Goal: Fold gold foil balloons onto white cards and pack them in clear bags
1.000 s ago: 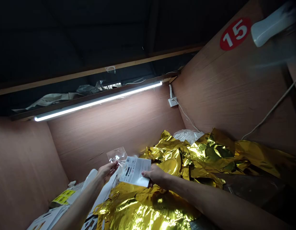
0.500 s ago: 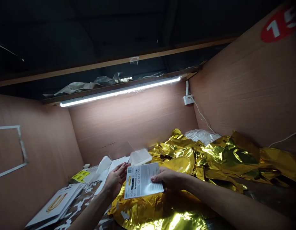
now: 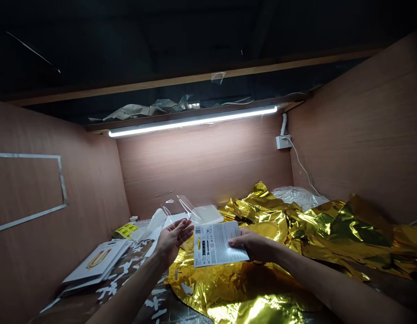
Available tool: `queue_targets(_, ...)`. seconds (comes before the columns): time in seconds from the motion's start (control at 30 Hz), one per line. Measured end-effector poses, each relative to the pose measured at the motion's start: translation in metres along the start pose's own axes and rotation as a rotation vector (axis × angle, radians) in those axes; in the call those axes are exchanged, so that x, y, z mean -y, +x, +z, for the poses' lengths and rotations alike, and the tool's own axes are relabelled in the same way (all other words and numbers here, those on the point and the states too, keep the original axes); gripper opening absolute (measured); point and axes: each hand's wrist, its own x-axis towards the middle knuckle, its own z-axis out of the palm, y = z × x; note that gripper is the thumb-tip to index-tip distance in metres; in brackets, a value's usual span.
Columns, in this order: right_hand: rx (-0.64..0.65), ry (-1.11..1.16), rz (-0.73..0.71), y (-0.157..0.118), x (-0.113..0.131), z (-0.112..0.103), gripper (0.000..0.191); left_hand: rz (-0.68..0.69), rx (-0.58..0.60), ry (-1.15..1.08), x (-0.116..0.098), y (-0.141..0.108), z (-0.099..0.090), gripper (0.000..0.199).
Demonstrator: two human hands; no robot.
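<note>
My right hand (image 3: 255,244) grips a white printed card (image 3: 219,252) by its right edge, thumb on top. The card bears small print, a barcode, symbols and a yellow-edged slot near its left side. Between the fingertips of my left hand (image 3: 171,239) is a thin clear plastic sheet (image 3: 188,208), folded or curved, standing up above the card. Gold foil (image 3: 228,288) lies crumpled beneath both hands. Behind the plastic rests a whitish translucent sheet or pouch (image 3: 210,213).
A stack of white cards with a gold loop print (image 3: 97,261) lies at the left. Yellow labels (image 3: 126,231) sit behind it, and white scraps dot the dark surface. Wooden panels (image 3: 201,162) enclose three sides; a lit tube lamp (image 3: 195,122) hangs above, with a socket box (image 3: 283,141) at right.
The view has swung, so the scene sits further right. The clear plastic in my left hand now shows more broadly, tilted up. The card stays in my right hand.
</note>
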Motion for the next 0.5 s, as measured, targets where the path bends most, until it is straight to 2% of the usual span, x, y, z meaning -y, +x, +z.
queue_targets(0.2,0.086,0.144,0.076,-0.0027,0.0024,0.0021,0.044,0.003,0.119,-0.035,0.0112,-0.004,0.0004,0.008)
queue_targets(0.37,0.121,0.12,0.117,-0.0064,0.0058,0.0026,0.044,0.036,0.061,-0.095,0.0064,-0.0063,0.0036,0.008)
queue_targets(0.5,0.04,0.131,0.007,-0.0066,0.0086,0.0029,0.044,0.024,0.027,-0.09,0.0028,-0.0056,0.0026,0.01)
